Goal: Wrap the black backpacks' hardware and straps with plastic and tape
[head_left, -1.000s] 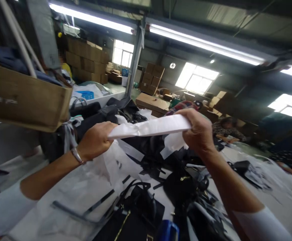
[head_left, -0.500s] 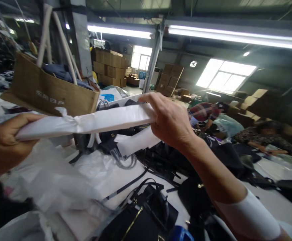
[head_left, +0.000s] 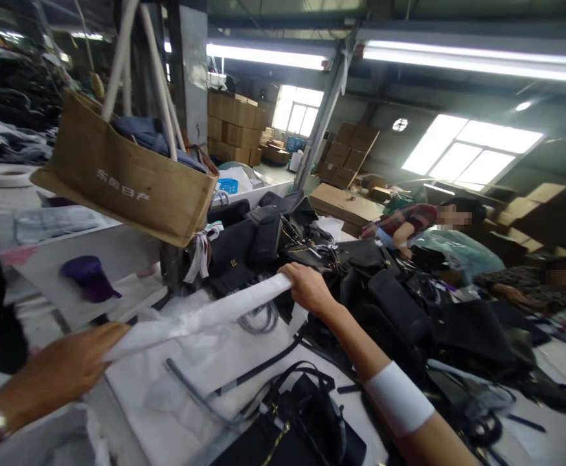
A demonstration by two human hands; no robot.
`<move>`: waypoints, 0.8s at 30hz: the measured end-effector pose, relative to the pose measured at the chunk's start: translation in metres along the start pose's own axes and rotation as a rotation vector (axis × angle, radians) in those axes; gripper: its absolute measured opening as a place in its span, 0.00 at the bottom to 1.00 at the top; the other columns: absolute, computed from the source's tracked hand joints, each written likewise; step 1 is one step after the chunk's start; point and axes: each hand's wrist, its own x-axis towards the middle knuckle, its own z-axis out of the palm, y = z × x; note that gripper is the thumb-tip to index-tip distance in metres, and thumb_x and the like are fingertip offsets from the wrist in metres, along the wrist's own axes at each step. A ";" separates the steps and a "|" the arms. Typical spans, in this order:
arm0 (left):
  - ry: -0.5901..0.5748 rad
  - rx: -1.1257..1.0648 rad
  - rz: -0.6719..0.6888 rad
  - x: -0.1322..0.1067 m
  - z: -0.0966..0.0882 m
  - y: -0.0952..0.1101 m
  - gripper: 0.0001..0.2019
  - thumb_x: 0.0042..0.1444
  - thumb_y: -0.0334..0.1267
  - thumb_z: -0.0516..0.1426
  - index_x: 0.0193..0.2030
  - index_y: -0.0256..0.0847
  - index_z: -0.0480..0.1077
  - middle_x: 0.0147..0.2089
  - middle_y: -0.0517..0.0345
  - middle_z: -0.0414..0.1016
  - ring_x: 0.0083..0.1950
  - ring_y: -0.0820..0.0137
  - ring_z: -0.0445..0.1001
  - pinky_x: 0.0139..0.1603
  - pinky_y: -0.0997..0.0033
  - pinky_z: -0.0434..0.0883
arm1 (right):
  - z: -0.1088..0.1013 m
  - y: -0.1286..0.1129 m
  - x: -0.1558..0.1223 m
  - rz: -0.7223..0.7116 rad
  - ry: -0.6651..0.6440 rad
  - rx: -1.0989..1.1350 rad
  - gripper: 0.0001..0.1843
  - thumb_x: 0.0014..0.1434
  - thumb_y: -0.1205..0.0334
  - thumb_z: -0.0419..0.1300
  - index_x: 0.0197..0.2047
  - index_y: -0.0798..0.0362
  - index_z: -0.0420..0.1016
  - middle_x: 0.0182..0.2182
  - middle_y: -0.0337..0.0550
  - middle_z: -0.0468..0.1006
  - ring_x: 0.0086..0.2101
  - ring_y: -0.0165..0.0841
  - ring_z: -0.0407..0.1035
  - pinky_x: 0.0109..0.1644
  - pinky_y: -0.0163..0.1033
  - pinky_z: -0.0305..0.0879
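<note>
A long, narrow folded white sheet (head_left: 244, 296), perhaps thin wrapping paper, stretches between my two hands above the table. My left hand (head_left: 67, 362) is closed on its near-left end, a metal band round the wrist. At the far-right end, my right hand (head_left: 309, 288) grips the sheet with bent fingers; a white band circles that forearm. Beneath the sheet lie loose, see-through wrapping on the white table (head_left: 132, 414) and a coil of grey cord (head_left: 261, 318). A black handbag (head_left: 293, 421) with a gold zip rests at the near edge.
A brown tote bag (head_left: 132, 175) hangs at the left above a purple cap (head_left: 89, 278). Black bags (head_left: 409, 310) are heaped across the table to the right. Two people work beyond them, one in a plaid sleeve (head_left: 416, 220). Cardboard boxes (head_left: 234, 126) stand behind.
Both hands have lowered with the white sheet, which now lies nearer the table and looks narrower. My view has turned left, bringing the purple cap into sight.
</note>
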 end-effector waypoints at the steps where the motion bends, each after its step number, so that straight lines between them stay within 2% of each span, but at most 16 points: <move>1: -0.043 0.019 -0.008 0.003 0.027 -0.005 0.19 0.52 0.34 0.49 0.49 0.55 0.69 0.54 0.68 0.75 0.56 0.59 0.72 0.61 0.54 0.65 | 0.011 0.004 0.000 0.010 -0.037 -0.006 0.20 0.54 0.76 0.52 0.48 0.49 0.70 0.41 0.42 0.74 0.43 0.36 0.68 0.44 0.36 0.58; 4: -0.249 0.088 -0.034 0.012 0.103 -0.011 0.24 0.51 0.30 0.47 0.54 0.47 0.69 0.58 0.57 0.73 0.60 0.61 0.69 0.64 0.58 0.63 | 0.038 0.010 0.000 0.003 -0.128 -0.061 0.16 0.56 0.75 0.52 0.45 0.51 0.70 0.39 0.45 0.74 0.41 0.36 0.67 0.43 0.37 0.57; 6: -0.383 0.096 -0.018 0.024 0.134 -0.008 0.28 0.49 0.30 0.49 0.59 0.42 0.66 0.62 0.50 0.68 0.64 0.59 0.64 0.65 0.56 0.60 | 0.051 0.014 0.000 -0.012 -0.163 -0.105 0.12 0.59 0.72 0.51 0.43 0.51 0.70 0.38 0.46 0.73 0.40 0.37 0.66 0.42 0.38 0.57; 7: -0.459 0.081 -0.004 0.033 0.141 -0.004 0.31 0.48 0.31 0.51 0.62 0.39 0.63 0.64 0.47 0.65 0.65 0.57 0.61 0.66 0.54 0.58 | 0.056 0.016 0.000 -0.010 -0.178 -0.119 0.11 0.59 0.71 0.51 0.43 0.52 0.70 0.38 0.46 0.72 0.40 0.37 0.66 0.42 0.38 0.57; 9: -0.605 0.014 0.031 0.056 0.145 0.004 0.37 0.45 0.38 0.57 0.66 0.36 0.57 0.67 0.40 0.58 0.68 0.52 0.56 0.67 0.51 0.56 | 0.064 0.025 -0.001 0.017 -0.209 -0.131 0.11 0.59 0.72 0.51 0.42 0.52 0.70 0.38 0.45 0.72 0.40 0.37 0.65 0.42 0.38 0.56; 11: -0.671 -0.077 0.068 0.085 0.143 0.015 0.40 0.46 0.46 0.59 0.66 0.35 0.55 0.67 0.38 0.57 0.68 0.51 0.55 0.67 0.51 0.56 | 0.071 0.036 -0.001 0.061 -0.237 -0.126 0.12 0.57 0.73 0.52 0.42 0.52 0.69 0.38 0.45 0.71 0.40 0.37 0.65 0.44 0.38 0.56; 13: -0.574 -0.134 0.127 0.116 0.146 0.030 0.34 0.53 0.49 0.55 0.65 0.37 0.57 0.66 0.40 0.60 0.67 0.54 0.59 0.66 0.53 0.58 | 0.079 0.049 -0.002 0.112 -0.254 -0.108 0.13 0.55 0.74 0.51 0.42 0.52 0.69 0.38 0.45 0.71 0.41 0.36 0.65 0.45 0.37 0.56; 15: -0.375 -0.106 0.236 0.146 0.159 0.049 0.26 0.59 0.39 0.51 0.65 0.38 0.58 0.65 0.44 0.62 0.65 0.58 0.61 0.65 0.55 0.59 | 0.086 0.060 -0.003 0.159 -0.259 -0.078 0.15 0.55 0.75 0.50 0.43 0.52 0.69 0.38 0.44 0.70 0.41 0.35 0.65 0.45 0.37 0.56; 17: -0.221 -0.008 0.424 0.175 0.178 0.070 0.29 0.56 0.25 0.48 0.66 0.39 0.55 0.66 0.46 0.61 0.67 0.60 0.57 0.66 0.56 0.57 | 0.094 0.065 -0.005 0.190 -0.260 -0.038 0.17 0.53 0.77 0.49 0.42 0.52 0.69 0.37 0.44 0.70 0.40 0.35 0.65 0.45 0.36 0.56; 18: -0.180 0.042 0.538 0.189 0.188 0.080 0.32 0.54 0.21 0.47 0.66 0.40 0.53 0.67 0.48 0.59 0.69 0.60 0.54 0.67 0.54 0.54 | 0.097 0.067 -0.005 0.199 -0.260 -0.014 0.18 0.52 0.77 0.49 0.42 0.52 0.69 0.37 0.43 0.70 0.40 0.35 0.65 0.45 0.36 0.56; 20: -0.121 0.126 0.703 0.217 0.207 0.096 0.33 0.55 0.20 0.47 0.66 0.45 0.53 0.69 0.51 0.57 0.70 0.58 0.50 0.68 0.48 0.51 | 0.103 0.066 -0.005 0.204 -0.258 0.040 0.18 0.51 0.77 0.48 0.42 0.52 0.69 0.37 0.43 0.70 0.39 0.35 0.65 0.44 0.36 0.56; 22: -0.099 0.186 0.778 0.244 0.220 0.104 0.27 0.58 0.24 0.50 0.64 0.46 0.59 0.65 0.50 0.63 0.69 0.55 0.52 0.67 0.42 0.48 | 0.106 0.064 -0.005 0.201 -0.259 0.107 0.20 0.48 0.77 0.48 0.42 0.51 0.69 0.37 0.43 0.69 0.39 0.35 0.64 0.45 0.36 0.57; 24: -0.114 0.214 0.804 0.267 0.227 0.106 0.20 0.58 0.27 0.52 0.56 0.43 0.67 0.57 0.47 0.72 0.67 0.52 0.56 0.66 0.38 0.47 | 0.109 0.062 -0.005 0.206 -0.256 0.185 0.23 0.44 0.78 0.48 0.42 0.51 0.69 0.37 0.43 0.69 0.40 0.35 0.64 0.45 0.36 0.57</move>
